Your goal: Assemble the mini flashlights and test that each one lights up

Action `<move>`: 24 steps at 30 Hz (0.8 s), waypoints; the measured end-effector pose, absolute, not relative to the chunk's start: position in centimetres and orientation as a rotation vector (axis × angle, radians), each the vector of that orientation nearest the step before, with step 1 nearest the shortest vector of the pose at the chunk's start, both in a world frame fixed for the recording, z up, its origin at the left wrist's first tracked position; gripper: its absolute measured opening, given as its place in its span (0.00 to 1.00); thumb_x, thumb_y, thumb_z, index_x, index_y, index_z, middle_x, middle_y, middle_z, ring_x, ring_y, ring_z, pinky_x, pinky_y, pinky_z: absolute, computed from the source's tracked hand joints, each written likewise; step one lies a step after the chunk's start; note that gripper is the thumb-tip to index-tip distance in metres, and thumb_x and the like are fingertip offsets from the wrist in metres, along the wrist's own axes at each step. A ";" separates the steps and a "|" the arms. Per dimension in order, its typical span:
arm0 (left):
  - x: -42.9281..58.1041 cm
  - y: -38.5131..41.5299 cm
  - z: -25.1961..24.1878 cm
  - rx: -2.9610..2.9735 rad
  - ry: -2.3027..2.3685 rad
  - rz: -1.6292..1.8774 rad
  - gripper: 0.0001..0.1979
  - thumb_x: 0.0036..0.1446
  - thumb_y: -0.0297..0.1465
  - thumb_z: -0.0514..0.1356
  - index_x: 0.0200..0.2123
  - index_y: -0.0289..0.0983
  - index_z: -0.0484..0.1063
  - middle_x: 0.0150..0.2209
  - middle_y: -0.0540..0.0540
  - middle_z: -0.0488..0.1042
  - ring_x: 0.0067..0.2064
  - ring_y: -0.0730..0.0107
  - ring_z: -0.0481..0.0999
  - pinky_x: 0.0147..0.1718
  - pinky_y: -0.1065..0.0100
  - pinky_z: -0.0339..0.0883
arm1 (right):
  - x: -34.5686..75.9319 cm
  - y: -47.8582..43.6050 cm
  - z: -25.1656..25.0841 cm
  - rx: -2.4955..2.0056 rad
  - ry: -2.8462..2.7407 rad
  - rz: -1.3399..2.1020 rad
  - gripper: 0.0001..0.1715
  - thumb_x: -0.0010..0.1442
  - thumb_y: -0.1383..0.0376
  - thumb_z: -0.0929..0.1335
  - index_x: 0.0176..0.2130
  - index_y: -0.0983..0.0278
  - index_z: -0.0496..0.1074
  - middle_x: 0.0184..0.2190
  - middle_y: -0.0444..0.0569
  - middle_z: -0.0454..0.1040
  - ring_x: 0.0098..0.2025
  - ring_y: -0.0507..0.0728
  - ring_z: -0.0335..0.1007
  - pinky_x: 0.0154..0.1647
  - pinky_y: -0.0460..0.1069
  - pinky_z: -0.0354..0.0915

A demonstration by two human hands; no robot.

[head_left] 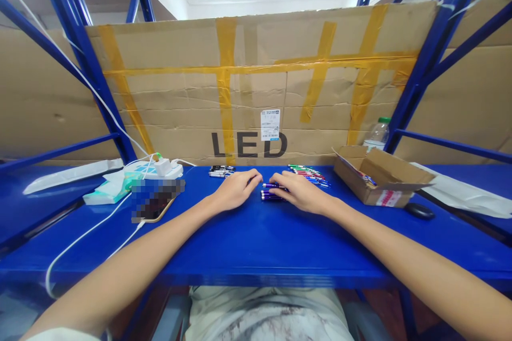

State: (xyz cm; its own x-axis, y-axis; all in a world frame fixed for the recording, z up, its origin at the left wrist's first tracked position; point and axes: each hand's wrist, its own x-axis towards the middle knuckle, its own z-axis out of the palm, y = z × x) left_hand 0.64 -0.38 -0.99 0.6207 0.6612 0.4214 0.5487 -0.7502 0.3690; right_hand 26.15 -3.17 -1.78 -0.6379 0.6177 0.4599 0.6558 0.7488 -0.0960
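Observation:
Several purple pens (271,196) with silver ends lie side by side on the blue table, in the middle. My right hand (302,191) rests over them from the right, its fingers closed on the upper pens and covering their right ends. To the left of the pens is my left hand (236,190), its fingers and thumb drawn together; whatever they may hold is hidden. Behind my left hand sits a small group of black and silver pens (221,171). A row of green, red and blue pens (310,175) lies beyond my right hand.
An open cardboard box (382,176) stands at the right, with a black computer mouse (419,211) and a bottle (377,134) near it. At left lie a phone (158,205), a tissue pack (108,192), a power strip (172,170) and white cables. Taped cardboard (180,101) walls the back.

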 end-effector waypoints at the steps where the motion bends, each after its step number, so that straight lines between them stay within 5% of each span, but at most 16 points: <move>1: 0.8 -0.6 -1.0 2.622 0.965 0.821 0.19 0.78 0.43 0.48 0.46 0.41 0.74 0.39 0.48 0.81 0.39 0.63 0.79 0.39 0.65 0.63 | 26.1 -3.2 -1.8 -0.962 -2.480 -0.117 0.12 0.78 0.55 0.64 0.49 0.59 0.70 0.39 0.51 0.75 0.41 0.61 0.73 0.42 0.52 0.66; 6: 1.1 -0.9 -1.4 2.642 0.844 0.756 0.17 0.73 0.47 0.57 0.43 0.40 0.75 0.36 0.49 0.81 0.36 0.65 0.77 0.36 0.67 0.61 | 25.8 -3.5 -1.7 -0.966 -2.512 -0.015 0.13 0.78 0.55 0.63 0.47 0.59 0.70 0.39 0.50 0.78 0.40 0.60 0.75 0.39 0.51 0.65; 24: 0.2 0.1 -1.5 2.696 0.897 0.727 0.17 0.75 0.46 0.54 0.51 0.41 0.74 0.36 0.49 0.79 0.35 0.64 0.76 0.36 0.66 0.61 | 26.4 -2.8 -1.4 -0.907 -2.417 0.025 0.18 0.79 0.59 0.59 0.54 0.60 0.74 0.48 0.55 0.82 0.48 0.61 0.79 0.50 0.55 0.71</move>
